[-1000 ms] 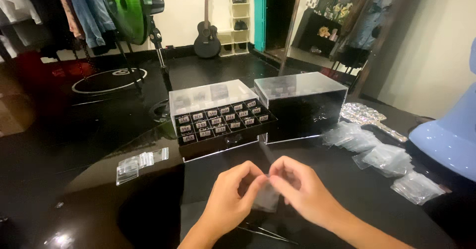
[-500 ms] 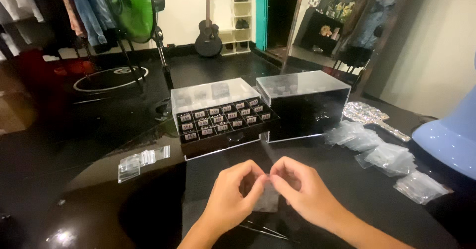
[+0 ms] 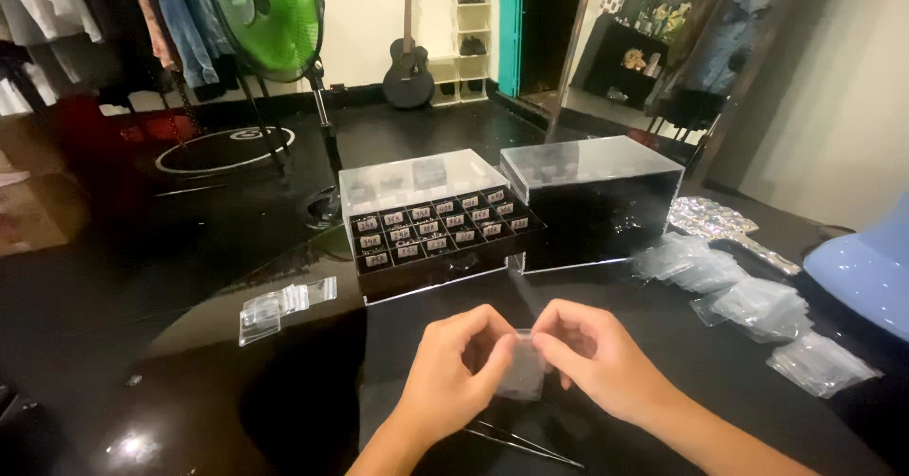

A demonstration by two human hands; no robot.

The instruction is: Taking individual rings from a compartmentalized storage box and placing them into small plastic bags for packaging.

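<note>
Both grips pinch one small clear zip bag (image 3: 522, 374) at its top edge, left hand (image 3: 453, 372) and right hand (image 3: 597, 362) meeting low over the black counter (image 3: 237, 400). Likely working the mouth open or shut; a next move would call for fine fingertip control. Contents unreadable; tweezers (image 3: 521, 443) partly hidden beneath the hands.

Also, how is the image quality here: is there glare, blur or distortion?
Head view: lamp glare on the glossy black table; wide-angle bending at the edges; the small clear bag between left hand and right hand is soft, slightly blurred; the tweezers are dim.
</note>
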